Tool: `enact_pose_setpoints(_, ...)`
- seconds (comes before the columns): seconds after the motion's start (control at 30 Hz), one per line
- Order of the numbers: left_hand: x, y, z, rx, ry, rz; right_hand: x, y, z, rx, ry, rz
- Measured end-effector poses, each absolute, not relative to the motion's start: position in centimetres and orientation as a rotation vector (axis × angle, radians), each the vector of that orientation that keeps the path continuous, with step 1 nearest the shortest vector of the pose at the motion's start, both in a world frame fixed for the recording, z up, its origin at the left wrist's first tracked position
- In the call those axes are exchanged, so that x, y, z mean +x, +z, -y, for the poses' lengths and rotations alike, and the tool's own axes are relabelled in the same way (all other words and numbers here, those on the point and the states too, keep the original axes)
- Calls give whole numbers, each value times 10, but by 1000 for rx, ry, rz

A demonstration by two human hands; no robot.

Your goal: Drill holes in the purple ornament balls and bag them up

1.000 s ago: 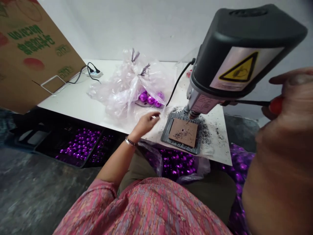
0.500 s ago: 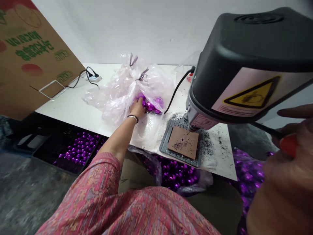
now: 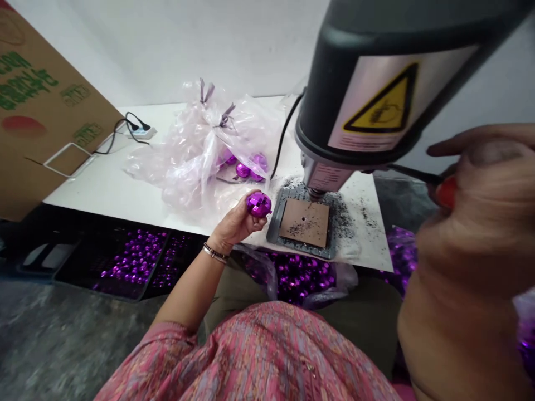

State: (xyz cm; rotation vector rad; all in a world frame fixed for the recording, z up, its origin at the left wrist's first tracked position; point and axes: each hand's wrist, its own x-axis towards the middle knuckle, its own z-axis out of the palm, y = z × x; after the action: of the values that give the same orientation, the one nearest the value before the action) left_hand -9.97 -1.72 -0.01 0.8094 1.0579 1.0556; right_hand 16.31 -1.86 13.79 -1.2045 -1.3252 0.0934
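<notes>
A shiny purple faceted ball (image 3: 259,205) is gripped in my left hand (image 3: 239,220), above the front of the white table. Behind it, a few like purple balls (image 3: 243,169) lie at the mouth of a clear plastic bag (image 3: 188,150). To the right of the held ball stands a drill press (image 3: 355,94), its chuck over a brown square board (image 3: 305,223) with a small hole. At the far right, my right hand (image 3: 480,223) is closed round the red-knobbed lever (image 3: 446,192) of the drill press.
Dark shavings (image 3: 345,217) lie around the drill base (image 3: 273,228). Below the table, a black crate (image 3: 137,262) and an open plastic bag (image 3: 301,278) hold many purple balls. A cardboard box (image 3: 54,128) stands at left, near a power strip (image 3: 142,132).
My left hand has drawn back from the plastic bag toward me and now holds a purple ball. My right hand stays on the lever. The view has shifted to the right.
</notes>
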Motion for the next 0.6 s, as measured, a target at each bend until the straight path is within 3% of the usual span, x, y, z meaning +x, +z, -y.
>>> enact_pose_setpoints(0.13, -68, -4, 13, 891, 1000, -1067, 164, 141, 16, -1111, -23, 1461)
enact_pose_setpoints(0.6, -30, 3, -11, 1123, 782, -1321, 166, 149, 19, -1069, 159, 1542)
